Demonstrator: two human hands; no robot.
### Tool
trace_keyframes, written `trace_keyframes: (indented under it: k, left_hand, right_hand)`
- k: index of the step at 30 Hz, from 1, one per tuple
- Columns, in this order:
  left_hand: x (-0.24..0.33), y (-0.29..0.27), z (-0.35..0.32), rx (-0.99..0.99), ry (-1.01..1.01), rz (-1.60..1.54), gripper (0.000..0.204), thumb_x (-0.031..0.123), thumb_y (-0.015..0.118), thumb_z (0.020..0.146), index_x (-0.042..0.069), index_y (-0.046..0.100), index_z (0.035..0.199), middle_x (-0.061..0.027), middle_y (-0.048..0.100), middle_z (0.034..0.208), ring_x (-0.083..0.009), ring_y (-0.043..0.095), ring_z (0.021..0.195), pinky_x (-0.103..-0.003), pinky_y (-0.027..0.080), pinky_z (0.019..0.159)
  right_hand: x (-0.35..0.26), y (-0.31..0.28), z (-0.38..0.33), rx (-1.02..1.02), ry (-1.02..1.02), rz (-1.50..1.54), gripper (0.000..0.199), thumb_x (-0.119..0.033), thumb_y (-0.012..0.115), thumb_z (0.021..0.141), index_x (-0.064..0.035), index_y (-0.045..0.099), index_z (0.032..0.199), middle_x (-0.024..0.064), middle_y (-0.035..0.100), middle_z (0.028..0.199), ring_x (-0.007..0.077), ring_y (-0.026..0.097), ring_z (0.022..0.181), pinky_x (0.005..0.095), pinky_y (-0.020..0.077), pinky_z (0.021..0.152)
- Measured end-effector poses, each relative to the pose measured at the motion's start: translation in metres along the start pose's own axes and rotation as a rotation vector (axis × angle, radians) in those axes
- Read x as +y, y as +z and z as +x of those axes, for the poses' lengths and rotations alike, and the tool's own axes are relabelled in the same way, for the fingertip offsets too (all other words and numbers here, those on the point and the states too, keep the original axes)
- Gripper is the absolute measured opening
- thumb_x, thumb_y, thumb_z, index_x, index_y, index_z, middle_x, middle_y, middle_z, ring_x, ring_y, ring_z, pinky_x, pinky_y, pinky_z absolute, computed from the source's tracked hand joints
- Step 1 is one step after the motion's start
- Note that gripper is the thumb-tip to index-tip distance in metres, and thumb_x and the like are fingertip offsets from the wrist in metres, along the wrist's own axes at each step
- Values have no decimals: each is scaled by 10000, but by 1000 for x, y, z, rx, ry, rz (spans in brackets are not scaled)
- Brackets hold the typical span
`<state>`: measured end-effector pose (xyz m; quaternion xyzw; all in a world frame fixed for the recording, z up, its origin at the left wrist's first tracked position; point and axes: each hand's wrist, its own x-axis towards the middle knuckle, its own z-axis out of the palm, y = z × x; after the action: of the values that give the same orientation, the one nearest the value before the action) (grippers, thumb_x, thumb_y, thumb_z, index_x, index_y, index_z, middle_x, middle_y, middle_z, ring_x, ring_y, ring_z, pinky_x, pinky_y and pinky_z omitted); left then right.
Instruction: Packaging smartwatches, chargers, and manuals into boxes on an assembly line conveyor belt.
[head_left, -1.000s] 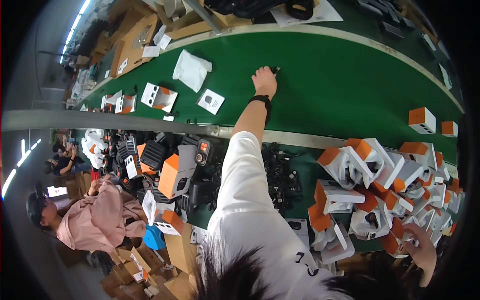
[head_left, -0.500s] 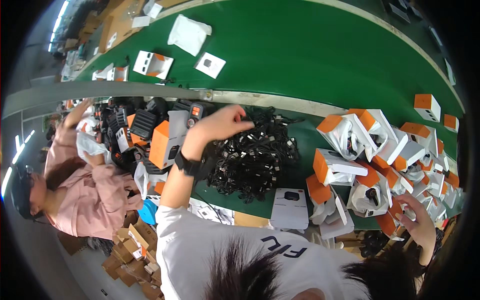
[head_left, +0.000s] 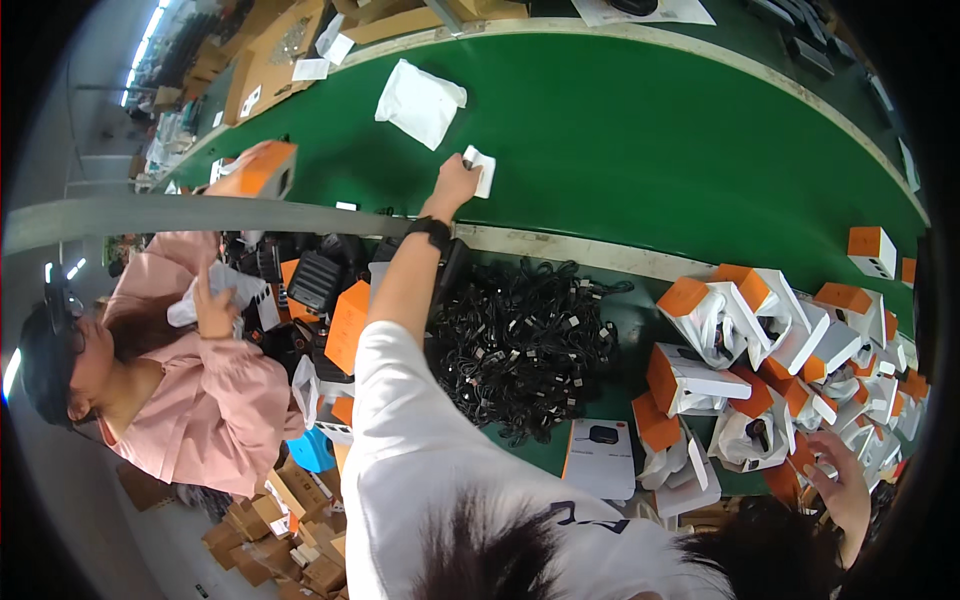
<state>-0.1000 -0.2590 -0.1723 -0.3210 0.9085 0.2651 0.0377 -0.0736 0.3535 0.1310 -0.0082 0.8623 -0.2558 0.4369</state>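
Holds the left hand out over the green worktop, with fingers curled at the left side of a white card near a white pouch, seemingly to control its edge (cannot tell whether gripping or merely touching). Rests the right hand half open, apparently empty, beside orange-and-white cartons. Has black USB cables heaped between, probably for easy reach.

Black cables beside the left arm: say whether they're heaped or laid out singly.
Heaped: the black cables lie in one tangled pile, their strands crossing over each other.
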Motion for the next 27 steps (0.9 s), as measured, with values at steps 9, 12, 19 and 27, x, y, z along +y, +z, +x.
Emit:
trace_keyframes:
  k: [9,12,19,27]
  left_hand:
    - [19,-53,69,124,-157,6,746,355,632,718,-93,334,1235,-269,503,1137,-364,512,1052,-391,429,871]
    - [50,-32,65,157,-95,160,854,554,610,674,-11,348,1257,-287,466,1181,-392,458,1111,-415,386,923]
    - [-20,-24,96,628,-514,112,451,231,520,783,139,424,1213,-102,611,1021,-304,583,949,-436,447,801]
    - [-57,-83,90,1371,-576,-536,746,224,727,651,-61,288,1182,-225,490,1102,-324,538,964,-396,441,822]
  right_hand:
    - [-5,2,17,-29,-42,28,309,-9,584,750,-11,532,1054,73,574,966,152,532,907,284,393,848]
    - [6,3,19,-28,-4,55,343,16,563,733,-22,513,1069,61,551,992,148,527,922,276,401,822]
    - [13,-3,31,-30,63,136,388,25,531,742,-33,475,1122,58,529,1020,148,513,947,270,389,841]
    - [61,-11,32,50,17,192,355,4,533,776,-18,487,1128,70,528,1072,160,513,1005,275,379,880]
